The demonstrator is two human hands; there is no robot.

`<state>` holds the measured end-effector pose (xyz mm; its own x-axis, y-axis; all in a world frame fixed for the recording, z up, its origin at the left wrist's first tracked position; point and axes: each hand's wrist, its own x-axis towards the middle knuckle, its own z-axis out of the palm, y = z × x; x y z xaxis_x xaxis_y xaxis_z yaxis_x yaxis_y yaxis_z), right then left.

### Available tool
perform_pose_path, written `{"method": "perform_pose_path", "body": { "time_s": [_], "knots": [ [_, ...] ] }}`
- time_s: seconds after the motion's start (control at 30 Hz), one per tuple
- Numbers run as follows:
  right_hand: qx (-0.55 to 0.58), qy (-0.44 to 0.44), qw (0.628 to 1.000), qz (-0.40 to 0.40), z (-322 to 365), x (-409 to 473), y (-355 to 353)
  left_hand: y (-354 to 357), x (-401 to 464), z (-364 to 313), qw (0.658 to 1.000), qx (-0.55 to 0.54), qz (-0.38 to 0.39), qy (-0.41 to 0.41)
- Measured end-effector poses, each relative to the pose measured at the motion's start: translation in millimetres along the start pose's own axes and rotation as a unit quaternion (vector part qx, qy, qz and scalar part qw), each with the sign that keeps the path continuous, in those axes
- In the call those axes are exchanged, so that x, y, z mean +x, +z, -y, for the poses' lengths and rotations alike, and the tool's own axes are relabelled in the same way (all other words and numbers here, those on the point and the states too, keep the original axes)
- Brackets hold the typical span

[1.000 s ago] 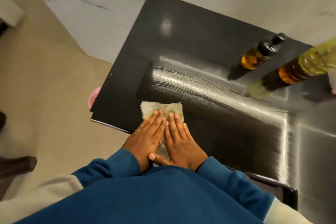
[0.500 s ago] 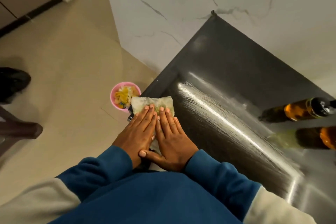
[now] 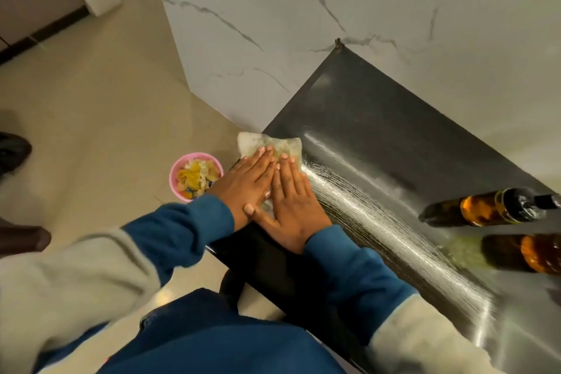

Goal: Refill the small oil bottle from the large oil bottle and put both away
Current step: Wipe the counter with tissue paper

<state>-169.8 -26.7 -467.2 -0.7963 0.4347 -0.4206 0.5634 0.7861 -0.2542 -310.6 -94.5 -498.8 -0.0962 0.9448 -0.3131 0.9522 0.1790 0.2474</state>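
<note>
My left hand (image 3: 244, 184) and my right hand (image 3: 293, 202) lie flat side by side, fingers straight, pressing an oil-stained paper tissue (image 3: 268, 144) onto the left end of the shiny steel counter (image 3: 379, 136). The tissue reaches the counter's left edge. At the far right stand two bottles of amber oil, well away from both hands: the small oil bottle (image 3: 488, 211) with a black cap, and below it the large oil bottle (image 3: 528, 253), cut off by the frame edge. A smear of oil (image 3: 458, 250) shines beside the large bottle.
A pink bin (image 3: 194, 176) holding yellowish scraps stands on the beige floor just left of the counter's edge. A marble wall (image 3: 334, 9) rises behind the counter. A dark shoe (image 3: 13, 150) shows at the far left.
Both hands slid the tissue leftward across the counter to its left edge. The view swung left, so the pink bin came into sight and the bottles moved to the right border.
</note>
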Motion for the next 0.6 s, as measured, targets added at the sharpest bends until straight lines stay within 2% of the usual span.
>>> {"method": "perform_pose_path", "body": {
  "time_s": [0.2,0.33,0.6],
  "knots": [
    [0.026,0.081,0.996,-0.040,-49.1,24.9,-24.5,-31.4,73.9,-16.2,0.998,0.026,0.004,0.050],
    [0.035,0.107,0.993,-0.031,-69.9,28.3,-31.8,-41.2,95.6,-29.5,0.997,0.055,0.015,0.061],
    [0.028,0.069,0.997,-0.024,-45.2,-22.4,0.0,-14.9,35.1,-45.2,0.997,0.035,0.019,0.067]
  ]
}}
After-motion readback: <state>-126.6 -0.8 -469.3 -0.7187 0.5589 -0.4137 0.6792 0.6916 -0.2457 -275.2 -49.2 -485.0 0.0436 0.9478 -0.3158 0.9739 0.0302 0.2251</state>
